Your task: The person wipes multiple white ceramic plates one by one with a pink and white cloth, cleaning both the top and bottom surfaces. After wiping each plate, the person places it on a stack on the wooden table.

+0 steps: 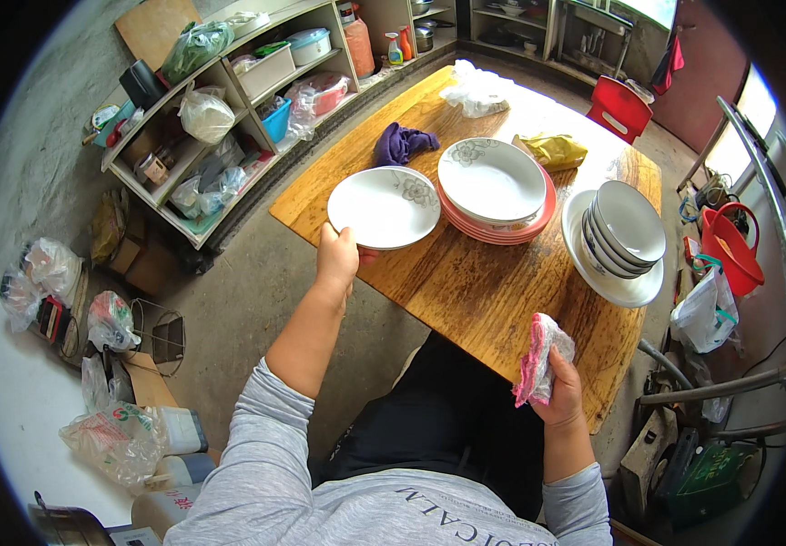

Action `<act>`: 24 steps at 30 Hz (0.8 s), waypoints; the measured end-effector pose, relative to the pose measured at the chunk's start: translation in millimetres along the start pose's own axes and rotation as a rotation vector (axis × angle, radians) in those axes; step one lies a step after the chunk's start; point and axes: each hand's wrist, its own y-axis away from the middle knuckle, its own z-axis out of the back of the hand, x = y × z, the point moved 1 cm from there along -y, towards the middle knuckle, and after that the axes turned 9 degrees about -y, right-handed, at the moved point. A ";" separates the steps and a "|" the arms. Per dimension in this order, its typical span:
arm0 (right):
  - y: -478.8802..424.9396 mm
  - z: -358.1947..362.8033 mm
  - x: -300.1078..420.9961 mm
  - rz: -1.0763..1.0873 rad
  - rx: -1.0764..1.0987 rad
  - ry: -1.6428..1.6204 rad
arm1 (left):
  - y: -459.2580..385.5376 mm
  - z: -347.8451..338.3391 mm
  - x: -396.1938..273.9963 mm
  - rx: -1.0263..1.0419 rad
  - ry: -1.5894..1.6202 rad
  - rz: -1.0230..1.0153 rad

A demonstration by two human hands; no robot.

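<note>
My left hand [339, 256] grips the near rim of a white plate with a grey flower pattern [382, 208], over the table's left side. A second white rim shows along its upper right edge; whether the two touch the table, I cannot tell. In my right hand [562, 385] is a folded white cloth with pink edging [543, 358], above the near edge of the wooden table [461, 307]. Between and beyond the hands, a white flowered dish [492, 181] rests on a stack of pink-rimmed plates [495, 235]. Further right, several stacked bowls [628, 225] lean tilted in a large white bowl [584, 269].
A dark purple cloth [403, 143], a yellow packet [553, 150] and a crumpled plastic bag [476, 89] lie toward the table's far side. Beyond it stands a red chair [619, 109]. Shelves [242, 102] line the left wall; a red basket [733, 249] is at right.
</note>
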 end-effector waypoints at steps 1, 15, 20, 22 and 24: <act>0.1 -0.2 0.5 -0.003 0.012 0.002 | 1.5 -0.2 -2.7 0.004 -0.012 0.006; 0.2 -2.9 1.9 -0.016 0.130 0.002 | 3.5 0.3 3.3 -0.023 -0.072 0.029; 0.9 -3.5 2.1 -0.006 0.115 0.021 | -2.8 6.4 8.2 -0.002 -0.132 0.041; 0.9 -3.8 1.4 -0.006 0.108 0.027 | -9.8 9.7 12.2 0.008 -0.157 0.026; 1.4 -6.3 1.2 0.000 0.088 0.029 | -20.6 11.2 18.0 -0.015 -0.231 0.007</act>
